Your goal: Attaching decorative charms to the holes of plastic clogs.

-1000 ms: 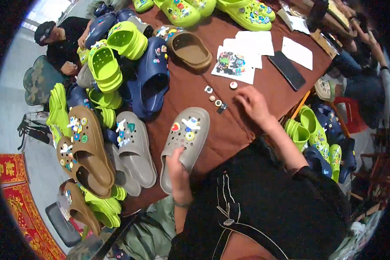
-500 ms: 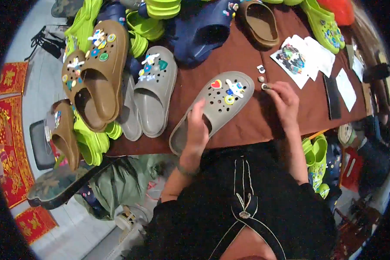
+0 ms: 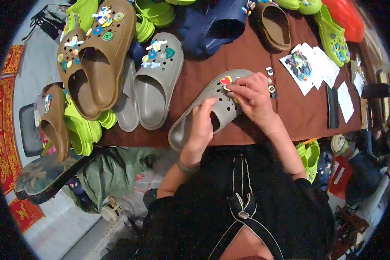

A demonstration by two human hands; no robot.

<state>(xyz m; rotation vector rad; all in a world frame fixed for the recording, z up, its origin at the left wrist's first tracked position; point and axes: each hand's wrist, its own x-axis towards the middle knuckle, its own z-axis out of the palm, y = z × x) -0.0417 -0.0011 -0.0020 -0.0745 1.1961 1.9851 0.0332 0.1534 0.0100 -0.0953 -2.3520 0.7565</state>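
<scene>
A grey clog (image 3: 226,106) lies tilted on the brown cloth in front of me, toe pointing away to the right. My left hand (image 3: 200,130) grips its near side, thumb on the upper by the opening. Over the toe, my right hand (image 3: 255,96) pinches a small whitish shoe charm (image 3: 226,88), partly covered by the fingers. A red heart charm (image 3: 225,81) sits in the upper just beyond the fingertips. My right hand hides most of the clog's other charms. Several small loose charms (image 3: 271,89) lie in a short row right of the toe.
A decorated grey clog (image 3: 158,82) and stacked brown clogs (image 3: 104,65) stand left. Navy clogs (image 3: 225,28), a brown clog (image 3: 271,26) and a green clog (image 3: 332,37) line the far side. White packets (image 3: 307,67) and a black strip (image 3: 332,108) lie right.
My right hand has moved left from the row of loose charms to the clog's toe, carrying a small charm. My left hand stays on the clog. The whole view has shifted slightly.
</scene>
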